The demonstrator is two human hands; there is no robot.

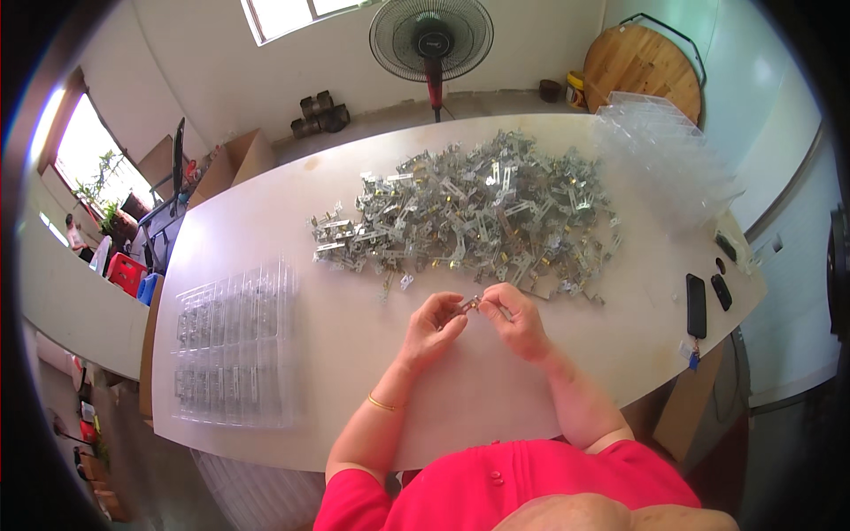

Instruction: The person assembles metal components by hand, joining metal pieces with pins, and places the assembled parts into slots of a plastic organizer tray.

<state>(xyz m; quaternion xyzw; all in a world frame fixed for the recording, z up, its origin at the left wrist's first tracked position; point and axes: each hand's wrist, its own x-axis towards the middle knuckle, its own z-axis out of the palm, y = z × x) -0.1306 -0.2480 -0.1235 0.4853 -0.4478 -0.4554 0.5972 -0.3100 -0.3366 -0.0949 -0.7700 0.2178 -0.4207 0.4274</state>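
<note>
Over the broad off-white table (345, 350), my left hand (432, 327) and right hand (518, 324) together pinch 1 small silvery metal piece (471, 304), near the tangled silver-grey metal heap (478, 212). I'd judge it light, stiff and thin-edged, best held by its flat sides.

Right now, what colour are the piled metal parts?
Metal parts: mostly silver-grey, best in the head view.

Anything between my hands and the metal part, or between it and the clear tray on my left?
Nothing visible: your left hand and right hand hold the metal part; only tabletop separates your left hand from the clear tray.
</note>
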